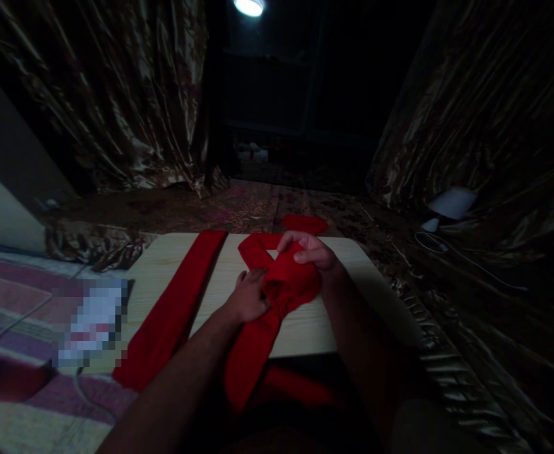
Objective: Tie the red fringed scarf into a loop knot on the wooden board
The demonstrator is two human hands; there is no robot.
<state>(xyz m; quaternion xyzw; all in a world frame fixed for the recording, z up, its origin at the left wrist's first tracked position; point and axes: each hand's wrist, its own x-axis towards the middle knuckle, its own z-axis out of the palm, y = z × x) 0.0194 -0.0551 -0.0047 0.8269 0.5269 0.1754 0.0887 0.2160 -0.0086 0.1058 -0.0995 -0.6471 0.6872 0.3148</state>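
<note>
A red fabric strip (300,280) is bunched into a loop above the wooden table, with gathered folds at its lower middle. My right hand (317,253) grips the top of the loop, thumb on the near side and fingers behind. At the loop's left edge, my left hand (250,297) is closed on the gathered cloth, its fingertips partly hidden by the fabric. One tail hangs down over the table's near edge, and another part of the cloth lies behind my hands. Left of them, a separate long red strip (177,302) lies lengthwise across the table.
The light wooden table (347,252) stands on a patterned carpet (248,202). Striped bedding (16,296) with a cable and a blurred-out packet (92,321) is on the left. A white lamp-like object (452,203) with a cord sits at right. Curtains (154,94) frame a dark window.
</note>
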